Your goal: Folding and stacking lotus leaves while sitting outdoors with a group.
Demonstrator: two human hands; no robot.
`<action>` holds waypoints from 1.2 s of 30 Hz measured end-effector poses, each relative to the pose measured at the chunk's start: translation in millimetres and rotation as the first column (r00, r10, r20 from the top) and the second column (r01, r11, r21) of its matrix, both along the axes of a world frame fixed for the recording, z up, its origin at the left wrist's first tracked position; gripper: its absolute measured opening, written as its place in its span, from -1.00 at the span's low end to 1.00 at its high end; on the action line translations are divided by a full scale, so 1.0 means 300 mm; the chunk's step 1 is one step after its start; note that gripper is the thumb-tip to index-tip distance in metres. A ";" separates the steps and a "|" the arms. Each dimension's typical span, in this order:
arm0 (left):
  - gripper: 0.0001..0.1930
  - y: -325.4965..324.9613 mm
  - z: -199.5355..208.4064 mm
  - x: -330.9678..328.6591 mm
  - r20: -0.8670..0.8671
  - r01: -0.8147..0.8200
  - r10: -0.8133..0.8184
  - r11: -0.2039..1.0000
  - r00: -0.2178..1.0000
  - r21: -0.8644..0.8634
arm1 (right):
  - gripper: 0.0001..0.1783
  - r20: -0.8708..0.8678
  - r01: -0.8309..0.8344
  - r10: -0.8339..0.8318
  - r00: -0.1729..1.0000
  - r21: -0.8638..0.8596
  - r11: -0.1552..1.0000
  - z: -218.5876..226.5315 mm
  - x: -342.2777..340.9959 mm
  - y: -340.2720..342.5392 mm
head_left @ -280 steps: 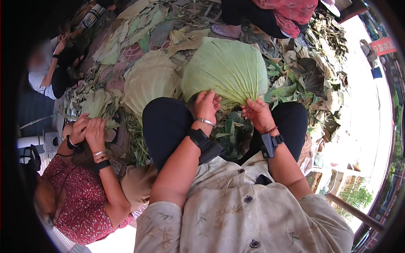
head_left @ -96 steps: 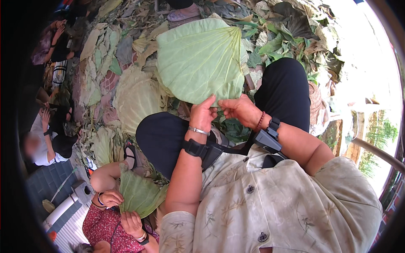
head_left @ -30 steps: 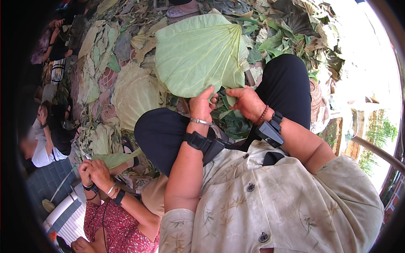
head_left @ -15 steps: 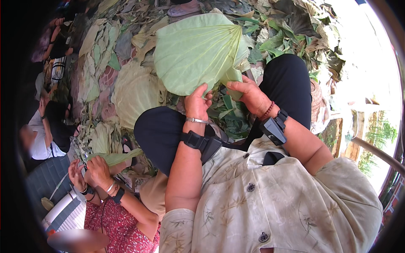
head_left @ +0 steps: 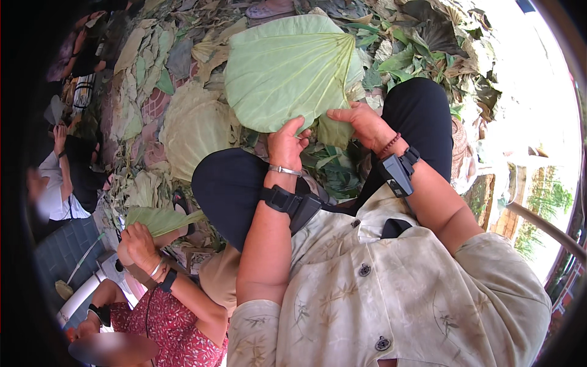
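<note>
Left hand [head_left: 286,142] pinches the near edge of the big green leaf [head_left: 287,70]; the blade fans out ahead of it. Right hand [head_left: 365,124] grips the same leaf's folded lower corner, just right of the left hand. Leaf pile [head_left: 189,125] lies off to the left.

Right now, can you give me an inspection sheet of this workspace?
Surface: ground covered in loose leaves.
Job's things: big green leaf, held at its lower edge.
Clutter: pale leaf pile; dark dried leaves.
Grippers: left hand and right hand both grip the leaf; a black strap device on each wrist.
Cables: nothing seen.
Surroundings: a neighbour's hand holds a folded leaf.
</note>
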State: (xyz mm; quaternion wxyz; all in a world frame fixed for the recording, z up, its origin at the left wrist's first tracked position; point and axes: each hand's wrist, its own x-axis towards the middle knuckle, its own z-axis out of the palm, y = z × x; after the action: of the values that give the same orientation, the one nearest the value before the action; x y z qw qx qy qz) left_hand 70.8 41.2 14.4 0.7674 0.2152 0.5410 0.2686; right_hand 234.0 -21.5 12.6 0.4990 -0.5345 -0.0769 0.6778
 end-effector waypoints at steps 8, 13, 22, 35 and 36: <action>-0.80 0.004 -0.001 0.000 -0.017 0.016 -0.015 1.000 1.000 0.007 | -0.73 0.272 0.057 -0.061 0.960 0.025 0.998 -0.032 -0.024 0.004; -0.80 0.003 0.004 0.001 -0.032 0.014 -0.013 1.000 0.999 0.010 | -0.76 0.397 0.044 -0.066 0.915 0.065 0.997 -0.031 -0.028 0.003; -0.80 0.005 -0.003 -0.010 -0.019 0.002 -0.002 1.000 1.000 0.011 | -0.77 0.421 0.050 -0.056 0.905 0.026 0.998 -0.008 -0.026 0.003; -0.81 0.024 -0.011 -0.028 -0.010 -0.066 0.066 0.998 0.998 0.005 | -0.77 0.546 0.110 -0.111 0.831 0.034 0.993 -0.035 -0.004 0.003; -0.80 0.027 -0.013 -0.032 -0.001 -0.081 0.081 0.997 0.997 -0.002 | -0.77 0.559 0.118 -0.112 0.822 0.025 0.993 -0.031 -0.005 0.004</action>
State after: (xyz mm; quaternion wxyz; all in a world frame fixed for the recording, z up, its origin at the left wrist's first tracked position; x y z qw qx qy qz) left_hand 61.2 49.3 10.4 0.7556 0.1926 0.5500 0.2991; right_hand 232.5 -20.3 3.4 0.4916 -0.7156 -0.1837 0.4610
